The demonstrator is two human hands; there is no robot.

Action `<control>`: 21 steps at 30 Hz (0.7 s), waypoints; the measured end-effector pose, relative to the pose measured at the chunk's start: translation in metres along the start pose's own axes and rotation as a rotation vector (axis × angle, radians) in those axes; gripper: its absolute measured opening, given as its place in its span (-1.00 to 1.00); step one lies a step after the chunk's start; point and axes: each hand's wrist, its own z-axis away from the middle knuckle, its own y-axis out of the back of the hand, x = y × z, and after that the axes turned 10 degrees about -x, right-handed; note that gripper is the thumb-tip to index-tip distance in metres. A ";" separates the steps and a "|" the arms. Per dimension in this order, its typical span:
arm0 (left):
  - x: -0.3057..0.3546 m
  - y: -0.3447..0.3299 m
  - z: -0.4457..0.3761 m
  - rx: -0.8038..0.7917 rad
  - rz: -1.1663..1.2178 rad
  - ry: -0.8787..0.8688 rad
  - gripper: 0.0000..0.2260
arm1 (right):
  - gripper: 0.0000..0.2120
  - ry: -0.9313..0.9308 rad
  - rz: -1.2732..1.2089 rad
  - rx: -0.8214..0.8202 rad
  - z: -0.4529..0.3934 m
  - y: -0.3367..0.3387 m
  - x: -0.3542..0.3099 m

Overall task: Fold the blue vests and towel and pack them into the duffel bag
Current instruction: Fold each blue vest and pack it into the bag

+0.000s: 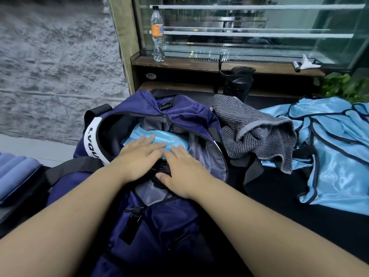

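Note:
A navy duffel bag [175, 114] lies open in front of me on a dark table. Inside its opening sits a folded light-blue vest [175, 140]. My left hand [137, 156] lies flat on the vest with straight fingers. Beside it, my right hand [181, 168] presses flat on the vest and the bag's near rim. A grey ribbed towel [257, 132] is crumpled against the bag's right side. Right of the towel, more light-blue vests [335, 148] with dark trim lie in a loose heap.
A black shaker bottle [237, 82] stands behind the towel. On the wooden ledge of a glass display case, a clear plastic bottle [157, 35] stands upright. A green plant [343, 84] is at far right. A blue padded mat [14, 174] lies at left.

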 end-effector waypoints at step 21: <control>0.185 -0.086 0.043 0.580 0.707 -0.354 -0.48 | -0.70 0.075 -0.047 0.785 0.144 -0.006 0.125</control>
